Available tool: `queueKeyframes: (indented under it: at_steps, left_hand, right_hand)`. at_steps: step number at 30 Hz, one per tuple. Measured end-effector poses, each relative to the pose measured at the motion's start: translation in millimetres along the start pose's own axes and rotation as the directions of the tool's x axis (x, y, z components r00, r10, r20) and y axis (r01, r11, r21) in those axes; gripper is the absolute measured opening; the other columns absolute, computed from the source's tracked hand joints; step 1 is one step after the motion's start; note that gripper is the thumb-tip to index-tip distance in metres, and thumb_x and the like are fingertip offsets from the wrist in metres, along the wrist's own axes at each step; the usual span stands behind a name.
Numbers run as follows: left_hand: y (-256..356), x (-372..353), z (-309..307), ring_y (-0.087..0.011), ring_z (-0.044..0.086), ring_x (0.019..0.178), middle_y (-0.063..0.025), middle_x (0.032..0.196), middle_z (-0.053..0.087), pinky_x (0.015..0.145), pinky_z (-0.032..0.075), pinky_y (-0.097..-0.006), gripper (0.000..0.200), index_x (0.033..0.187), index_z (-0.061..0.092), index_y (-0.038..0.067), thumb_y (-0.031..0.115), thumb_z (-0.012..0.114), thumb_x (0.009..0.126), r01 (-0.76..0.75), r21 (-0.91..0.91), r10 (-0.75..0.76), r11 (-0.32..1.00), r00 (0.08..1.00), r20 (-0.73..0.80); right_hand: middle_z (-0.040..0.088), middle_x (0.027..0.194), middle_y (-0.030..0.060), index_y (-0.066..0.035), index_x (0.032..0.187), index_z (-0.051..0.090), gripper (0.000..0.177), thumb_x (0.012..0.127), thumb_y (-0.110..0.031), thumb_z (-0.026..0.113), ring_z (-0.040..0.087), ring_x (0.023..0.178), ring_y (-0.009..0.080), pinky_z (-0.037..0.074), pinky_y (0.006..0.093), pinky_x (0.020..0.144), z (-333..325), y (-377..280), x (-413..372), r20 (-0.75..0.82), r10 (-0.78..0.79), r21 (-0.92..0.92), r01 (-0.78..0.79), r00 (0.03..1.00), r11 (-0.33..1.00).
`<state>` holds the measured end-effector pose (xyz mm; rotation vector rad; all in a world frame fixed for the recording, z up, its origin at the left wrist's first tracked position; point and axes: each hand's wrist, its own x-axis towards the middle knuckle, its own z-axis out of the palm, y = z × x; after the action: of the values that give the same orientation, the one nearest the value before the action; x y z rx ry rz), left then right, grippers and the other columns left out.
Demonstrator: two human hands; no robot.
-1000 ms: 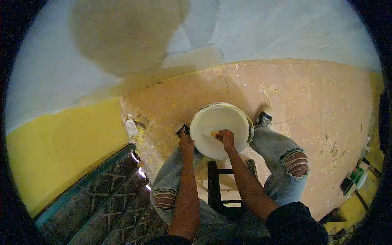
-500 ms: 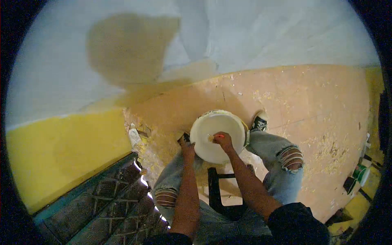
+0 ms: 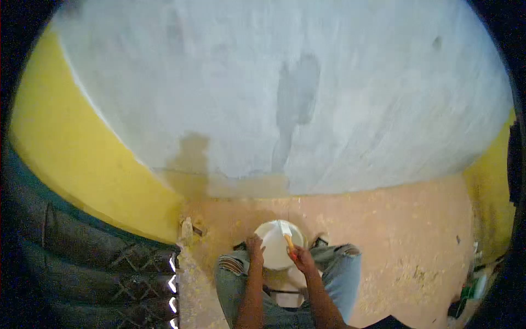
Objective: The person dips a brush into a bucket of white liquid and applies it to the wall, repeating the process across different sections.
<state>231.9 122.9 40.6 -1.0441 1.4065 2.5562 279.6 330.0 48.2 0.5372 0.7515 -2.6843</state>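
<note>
A white bucket [image 3: 272, 253] with pale liquid in it stands on the floor between the person's knees. My right hand [image 3: 301, 259] is closed around the orange-red handle of a paintbrush [image 3: 287, 236], whose white-coated bristles point up toward the wall over the bucket's far right part. At the bucket's left rim is my left hand [image 3: 255, 244], fingers bent over the edge. In front rises a grey-white wall [image 3: 235, 109] with a darker, wet-looking patch [image 3: 298, 93] near its middle.
Yellow wall [image 3: 82, 159] flanks the left side, above a dark latticed panel [image 3: 126, 268]. Yellow flakes lie on the pinkish floor [image 3: 394, 247]. At the lower right sits a green container [image 3: 469, 290]. A small debris piece [image 3: 197, 230] lies left of the bucket.
The view has tilted up, showing more wall. My right hand has lifted the brush from inside the bucket, and its bristles now point away. My left hand stays at the rim.
</note>
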Motion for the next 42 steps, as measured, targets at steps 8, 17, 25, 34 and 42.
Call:
queueKeyframes:
  at_steps: [8,17,25,34,42]
  left_hand:
    - [60,-50,38,-0.0284,0.058,0.108,-0.0065,0.115,0.059,0.085,0.045,-0.0460,0.027,0.109,0.048,0.016,0.026,0.060,0.087,-0.002,-0.252,0.086,0.968,0.942,0.324]
    - [132,-67,136,-0.0321,0.058,0.110,-0.0108,0.118,0.060,0.088,0.048,-0.0462,0.031,0.111,0.052,0.014,0.028,0.065,0.086,-0.071,-0.219,0.172,0.973,0.857,0.486]
    - [153,-76,143,-0.0318,0.058,0.109,-0.0114,0.118,0.060,0.089,0.046,-0.0448,0.029,0.107,0.052,0.015,0.029,0.065,0.085,-0.065,-0.197,0.156,0.978,0.857,0.492]
    - [129,-56,133,-0.0312,0.058,0.108,-0.0110,0.118,0.060,0.088,0.046,-0.0436,0.025,0.106,0.052,0.017,0.028,0.063,0.087,-0.030,-0.179,0.121,0.983,0.844,0.523]
    - [141,-74,138,-0.0269,0.059,0.105,-0.0092,0.114,0.060,0.088,0.043,-0.0426,0.028,0.109,0.051,0.014,0.027,0.060,0.087,-0.043,-0.163,0.130,0.986,0.810,0.572]
  right_hand:
    - [0.056,0.068,0.0078,-0.001,0.088,0.056,0.017,0.090,-0.018,0.054,0.051,0.051,0.0145,0.041,0.0269,0.046,141,-84,18,0.051,-0.233,-0.554,0.222,0.971,0.803]
    - [0.060,0.061,0.0101,0.007,0.077,0.062,0.023,0.086,-0.014,0.058,0.054,0.046,0.0148,0.043,0.0293,0.040,283,-227,88,0.030,-0.607,-0.887,0.301,0.794,0.349]
    - [0.064,0.063,0.0149,0.009,0.077,0.062,0.023,0.083,-0.013,0.057,0.060,0.047,0.0198,0.047,0.0322,0.042,312,-274,126,0.179,-0.756,-0.978,0.195,0.630,-0.070]
    - [0.063,0.056,0.0151,0.002,0.061,0.064,0.028,0.078,-0.020,0.059,0.062,0.049,0.0248,0.050,0.0378,0.053,377,-331,73,0.406,-0.821,-0.913,0.205,0.402,-0.352]
    - [0.066,0.070,0.0188,0.005,0.075,0.064,0.034,0.085,-0.027,0.060,0.066,0.065,0.0306,0.051,0.0414,0.063,476,-340,-33,0.403,-0.834,-0.867,0.448,0.376,-0.218]
